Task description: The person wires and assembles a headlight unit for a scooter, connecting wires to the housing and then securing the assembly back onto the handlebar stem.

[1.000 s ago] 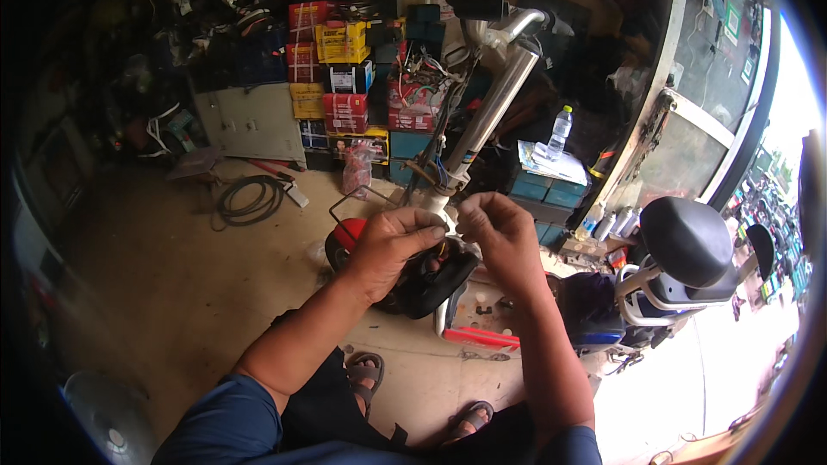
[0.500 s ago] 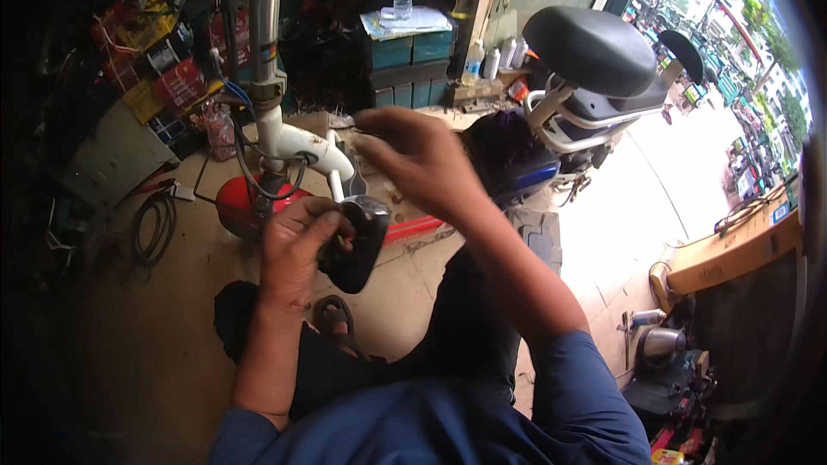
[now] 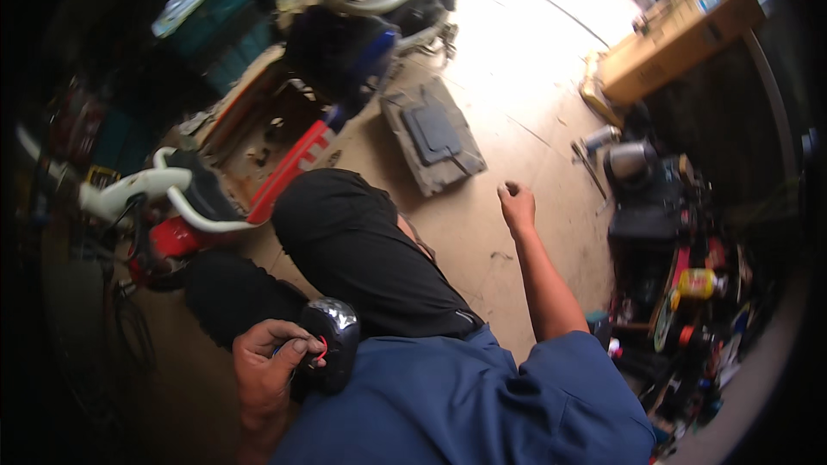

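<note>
Headlamp (image 3: pixel 332 340), black and rounded with a shiny chrome top, sits low and near at the left, clamped in the left hand (image 3: pixel 267 362); thin red wire loops by the thumb. Its underside is hidden. Right hand (image 3: pixel 517 205), loosely curled and holding nothing, hovers over the dusty concrete floor (image 3: pixel 482 112).

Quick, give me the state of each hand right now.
Left hand: closed on a black part with a shiny cap.
Right hand: loosely curled, holding nothing visible, stretched out over the floor.
</note>
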{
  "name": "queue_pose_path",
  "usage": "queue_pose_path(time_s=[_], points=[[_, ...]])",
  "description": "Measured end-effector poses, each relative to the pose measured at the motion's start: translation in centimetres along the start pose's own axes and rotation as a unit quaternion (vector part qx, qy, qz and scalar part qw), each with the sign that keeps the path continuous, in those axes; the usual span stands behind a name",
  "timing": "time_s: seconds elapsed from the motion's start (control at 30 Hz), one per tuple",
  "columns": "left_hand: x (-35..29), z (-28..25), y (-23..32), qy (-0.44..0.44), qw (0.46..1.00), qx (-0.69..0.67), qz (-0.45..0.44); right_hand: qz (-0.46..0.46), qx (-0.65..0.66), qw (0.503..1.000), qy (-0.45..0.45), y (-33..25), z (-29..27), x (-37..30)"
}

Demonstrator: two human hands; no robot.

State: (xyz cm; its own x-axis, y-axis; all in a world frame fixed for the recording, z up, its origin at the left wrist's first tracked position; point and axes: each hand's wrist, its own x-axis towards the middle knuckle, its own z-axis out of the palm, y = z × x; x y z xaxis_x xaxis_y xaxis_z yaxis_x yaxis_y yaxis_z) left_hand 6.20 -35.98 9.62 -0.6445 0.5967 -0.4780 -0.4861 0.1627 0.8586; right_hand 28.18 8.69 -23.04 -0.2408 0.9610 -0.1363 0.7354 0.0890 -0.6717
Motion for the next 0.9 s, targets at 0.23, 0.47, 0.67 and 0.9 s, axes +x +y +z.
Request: queue_pose_path(time_s=[0.23, 0.47, 0.67, 0.9], points=[[2.2, 3.6, -0.8, -0.08, 0.995, 0.025, -0.057, 0.411, -0.217, 0.88, -0.098, 23.4, -4.1, -14.7], [2.8, 5.7, -1.4, -0.153, 0.986, 0.037, -0.055, 0.517, -0.201, 0.831, -0.043, 27.7, -4.5, -26.4], [2.9, 10.5, -1.5, -0.179, 0.978, 0.086, -0.067, 0.453, -0.276, 0.84, 0.114, 32.1, -7.2, -25.8], [1.4, 7.6, -1.6, -0.203, 0.969, 0.106, -0.093, 0.407, -0.384, 0.828, 0.043, 49.3, -11.4, -23.5]])
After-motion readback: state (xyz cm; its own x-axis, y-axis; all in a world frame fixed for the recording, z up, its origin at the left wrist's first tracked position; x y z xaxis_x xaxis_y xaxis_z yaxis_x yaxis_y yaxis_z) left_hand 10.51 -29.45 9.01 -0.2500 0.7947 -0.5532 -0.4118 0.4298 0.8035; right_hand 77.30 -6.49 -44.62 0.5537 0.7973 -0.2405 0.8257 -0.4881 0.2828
